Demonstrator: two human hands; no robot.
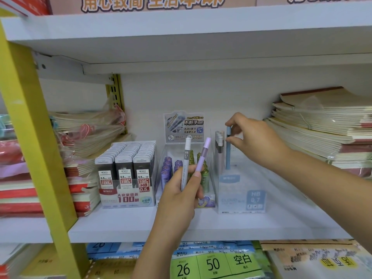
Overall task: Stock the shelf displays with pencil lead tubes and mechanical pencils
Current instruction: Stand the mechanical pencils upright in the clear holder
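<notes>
Black lead tube box (pixel 126 174) left on shelf (pixel 130 224). Clear lead display (pixel 184 158) just right of it. Left hand (pixel 179 196) in front, fingers closed around white pencil (pixel 185 164) and purple pencil (pixel 203 158), both upright. Pencil display (pixel 239 190) right; right hand (pixel 253 137) pinches blue pencil (pixel 228 150) standing in it, thumb and forefinger shut on top.

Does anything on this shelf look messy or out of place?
Mostly tidy. The notebook stack at right is uneven, its top covers curling upward, and the bagged notebooks at left lie slumped and tilted. The lead boxes stand in neat rows. The pencil display looks sparse, holding just a few pencils.
</notes>
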